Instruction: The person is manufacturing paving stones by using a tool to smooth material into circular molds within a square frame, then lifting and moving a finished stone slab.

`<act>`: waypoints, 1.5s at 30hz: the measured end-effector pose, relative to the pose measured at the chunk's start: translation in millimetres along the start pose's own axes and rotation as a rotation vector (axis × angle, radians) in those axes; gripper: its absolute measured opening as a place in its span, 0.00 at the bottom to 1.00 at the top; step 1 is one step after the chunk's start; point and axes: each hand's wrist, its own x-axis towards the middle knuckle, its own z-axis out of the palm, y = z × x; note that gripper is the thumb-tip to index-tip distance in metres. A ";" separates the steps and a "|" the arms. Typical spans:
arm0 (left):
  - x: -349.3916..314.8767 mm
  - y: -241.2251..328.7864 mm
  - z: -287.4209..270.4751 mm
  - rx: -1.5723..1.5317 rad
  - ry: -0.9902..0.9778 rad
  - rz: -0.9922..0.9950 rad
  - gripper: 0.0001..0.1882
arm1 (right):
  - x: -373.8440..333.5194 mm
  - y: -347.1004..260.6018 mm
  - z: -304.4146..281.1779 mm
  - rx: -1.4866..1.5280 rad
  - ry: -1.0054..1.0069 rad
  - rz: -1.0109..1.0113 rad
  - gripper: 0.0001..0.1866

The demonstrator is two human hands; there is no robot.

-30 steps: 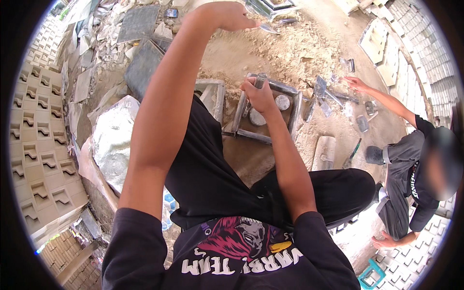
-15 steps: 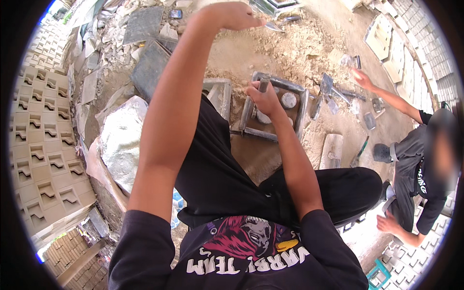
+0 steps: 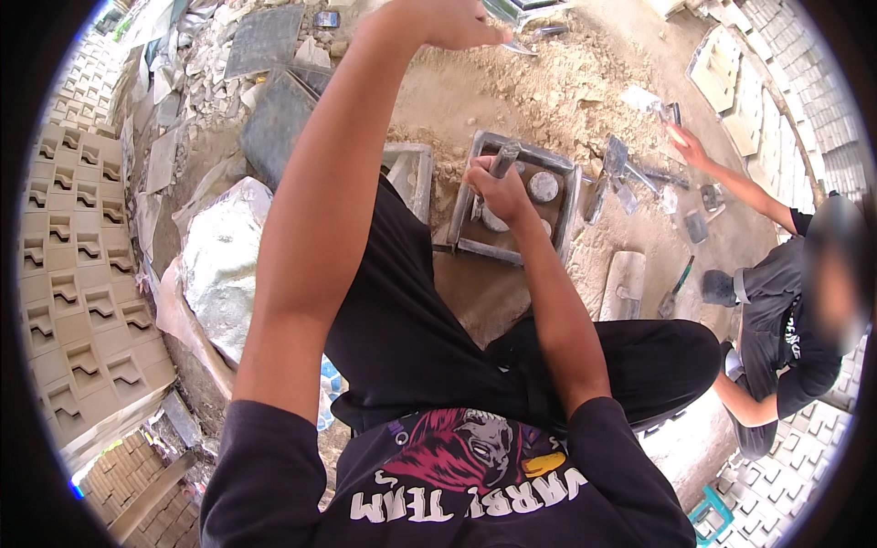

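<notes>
My left hand (image 3: 454, 25) stretches out at the top of the view, fingers extended and partly cut off by the picture edge. Its fingertips are beside a small metal blade (image 3: 522, 47) on the sandy ground; I cannot make out contact. My right hand (image 3: 502, 194) is wrapped round a short grey bar (image 3: 505, 160) that stands tilted over a square metal mould (image 3: 574, 196). Inside the mould sit round pale discs (image 3: 543, 187) in greyish material, partly hidden by my hand and wrist.
Left of the mould lies another grey frame (image 3: 418, 178). Trowels (image 3: 617, 157) and a wooden float (image 3: 624, 285) lie to the right. A co-worker's hand (image 3: 687, 146) reaches in there. Patterned blocks (image 3: 87, 274) are stacked at the left, beside a white sack (image 3: 224, 260).
My left hand has moved slightly up and right. The bar in my right hand now leans further right. The co-worker's lower hand has dropped out of sight.
</notes>
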 end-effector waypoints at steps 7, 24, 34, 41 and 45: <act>-16.3 -7.8 0.3 0.021 -0.022 0.040 0.31 | 4.5 -59.9 5.5 0.009 0.143 0.043 0.17; -15.7 4.1 -7.0 0.024 -0.037 -0.004 0.31 | -0.4 -66.5 5.1 0.086 0.115 -0.036 0.19; 1.3 2.9 4.7 0.004 -0.066 0.026 0.30 | -2.9 2.2 5.2 0.090 0.219 -0.040 0.18; -11.2 -0.1 -4.2 -0.041 -0.037 0.030 0.26 | 2.5 -70.6 8.6 0.191 0.299 -0.121 0.15; 0.0 15.3 0.4 -0.005 -0.035 0.072 0.37 | -2.5 -5.9 4.8 0.246 0.341 -0.146 0.15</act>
